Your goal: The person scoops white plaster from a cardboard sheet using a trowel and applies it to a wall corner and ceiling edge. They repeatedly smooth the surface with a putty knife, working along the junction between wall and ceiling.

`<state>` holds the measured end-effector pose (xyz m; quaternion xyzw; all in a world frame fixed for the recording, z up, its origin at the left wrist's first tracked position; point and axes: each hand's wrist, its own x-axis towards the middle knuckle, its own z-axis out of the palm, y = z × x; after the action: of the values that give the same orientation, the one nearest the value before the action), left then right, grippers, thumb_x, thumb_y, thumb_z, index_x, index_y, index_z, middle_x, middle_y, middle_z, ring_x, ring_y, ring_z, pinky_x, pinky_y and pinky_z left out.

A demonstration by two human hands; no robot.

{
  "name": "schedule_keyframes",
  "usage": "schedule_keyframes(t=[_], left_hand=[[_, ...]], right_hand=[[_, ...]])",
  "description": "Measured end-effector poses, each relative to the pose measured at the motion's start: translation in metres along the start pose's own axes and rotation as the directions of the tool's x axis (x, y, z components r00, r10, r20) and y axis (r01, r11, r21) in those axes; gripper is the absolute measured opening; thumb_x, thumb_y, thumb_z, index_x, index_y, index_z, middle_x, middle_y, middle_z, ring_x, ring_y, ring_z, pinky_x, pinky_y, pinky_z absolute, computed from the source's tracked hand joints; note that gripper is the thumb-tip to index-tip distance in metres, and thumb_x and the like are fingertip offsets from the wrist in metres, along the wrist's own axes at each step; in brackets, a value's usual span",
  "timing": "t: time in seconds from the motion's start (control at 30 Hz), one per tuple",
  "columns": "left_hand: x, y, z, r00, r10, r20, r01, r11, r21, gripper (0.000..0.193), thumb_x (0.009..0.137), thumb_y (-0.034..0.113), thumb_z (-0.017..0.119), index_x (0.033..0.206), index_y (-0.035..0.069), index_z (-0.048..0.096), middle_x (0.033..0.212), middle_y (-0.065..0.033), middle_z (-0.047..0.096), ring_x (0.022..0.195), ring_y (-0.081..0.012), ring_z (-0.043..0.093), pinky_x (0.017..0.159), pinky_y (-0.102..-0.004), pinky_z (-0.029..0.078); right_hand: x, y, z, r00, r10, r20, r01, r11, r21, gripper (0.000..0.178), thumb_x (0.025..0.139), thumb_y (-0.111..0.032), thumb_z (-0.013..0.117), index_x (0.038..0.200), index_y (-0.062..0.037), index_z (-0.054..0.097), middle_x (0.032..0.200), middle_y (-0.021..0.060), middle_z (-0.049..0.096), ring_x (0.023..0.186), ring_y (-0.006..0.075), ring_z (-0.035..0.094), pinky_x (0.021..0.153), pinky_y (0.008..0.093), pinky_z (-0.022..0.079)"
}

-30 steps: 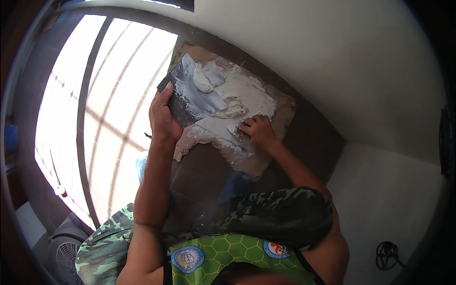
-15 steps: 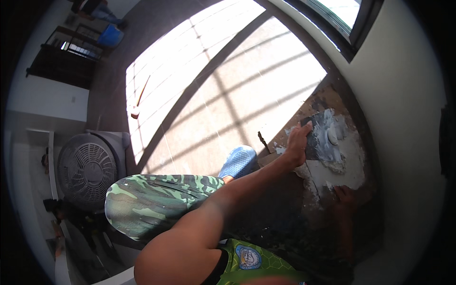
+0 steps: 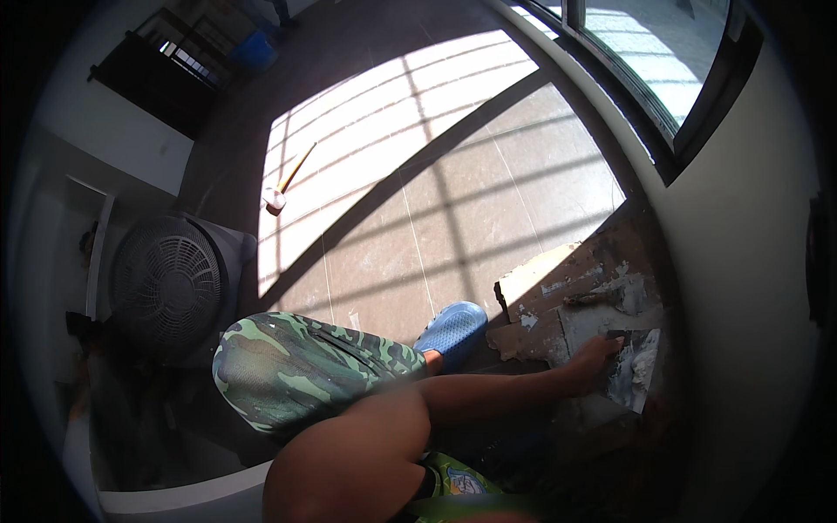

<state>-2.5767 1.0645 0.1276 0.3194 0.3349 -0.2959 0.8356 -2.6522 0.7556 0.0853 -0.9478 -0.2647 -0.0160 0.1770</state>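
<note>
My left arm reaches across to the right. My left hand [image 3: 600,356] is closed on the near edge of a dark flat plate [image 3: 622,383] smeared with white paste. The plate is tilted over a piece of brown cardboard [image 3: 540,336] lying on the floor. Beyond the plate, a tool [image 3: 623,296] with a brownish handle and a paste-coated end lies on the cardboard; its exact kind is hard to make out. Deep shadow covers the area below the plate, and my right hand cannot be made out there.
A grey box fan [image 3: 170,283] stands at left. On the sunlit tiled floor [image 3: 453,209] lies a mallet-like tool [image 3: 277,199] with a yellowish handle. A window frame [image 3: 658,144] and pale wall [image 3: 741,261] border the right. A blue bucket [image 3: 253,52] stands far off, near a person's legs.
My left hand has drawn the plate nearer to me across the cardboard, uncovering the tool beyond. My right hand, seen beside the white paste before, has dropped from sight. The whole view has shifted.
</note>
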Motion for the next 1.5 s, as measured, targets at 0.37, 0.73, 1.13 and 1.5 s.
schedule_keyframes(t=[0.37,0.73,1.13,1.5], left_hand=[[-0.054,0.010,0.031,-0.018,0.320,0.947,-0.988,-0.153,0.033,0.039,0.084,0.006,0.062,0.123,0.008,0.065,0.126,-0.0153,0.061,0.107,-0.0332,0.059,0.092,-0.0452,0.048],[-0.016,-0.003,0.039,0.956,-0.106,0.275,0.083,0.992,0.093,0.031,0.096,0.018,0.051,0.118,-0.002,0.058,0.106,-0.0104,0.064,0.094,-0.0225,0.063,0.083,-0.0355,0.051],[-0.024,0.034,0.067,0.886,0.349,0.306,-0.395,0.913,0.103,0.013,0.100,0.013,0.054,0.105,0.003,0.061,0.090,0.0010,0.063,0.079,-0.0066,0.057,0.072,-0.0230,0.046],[-0.026,0.029,0.070,0.838,0.371,0.400,-0.492,0.832,0.258,0.014,0.100,0.012,0.053,0.106,0.002,0.061,0.092,0.0005,0.063,0.080,-0.0065,0.054,0.074,-0.0227,0.044]], right_hand=[[0.066,-0.127,-0.094,0.730,0.531,0.431,0.084,-0.695,0.714,0.057,0.100,-0.048,0.048,0.132,-0.0016,0.049,0.112,0.0137,0.062,0.101,0.0264,0.063,0.088,0.0412,0.055],[0.058,-0.134,-0.129,0.992,0.124,-0.038,-0.086,0.847,0.524,0.066,0.086,-0.005,0.064,0.147,-0.0148,0.043,0.143,0.0217,0.036,0.134,0.0390,0.039,0.107,0.0453,0.038],[0.047,-0.120,-0.160,0.982,0.110,-0.152,-0.122,0.990,-0.068,0.045,0.070,-0.028,0.078,0.114,-0.0213,0.072,0.114,0.0081,0.060,0.108,0.0285,0.058,0.091,0.0477,0.045],[0.079,-0.123,-0.167,1.000,0.004,0.018,-0.002,0.994,-0.109,0.058,0.059,-0.020,0.076,0.117,-0.0224,0.069,0.117,0.0046,0.060,0.112,0.0262,0.055,0.092,0.0448,0.043]])
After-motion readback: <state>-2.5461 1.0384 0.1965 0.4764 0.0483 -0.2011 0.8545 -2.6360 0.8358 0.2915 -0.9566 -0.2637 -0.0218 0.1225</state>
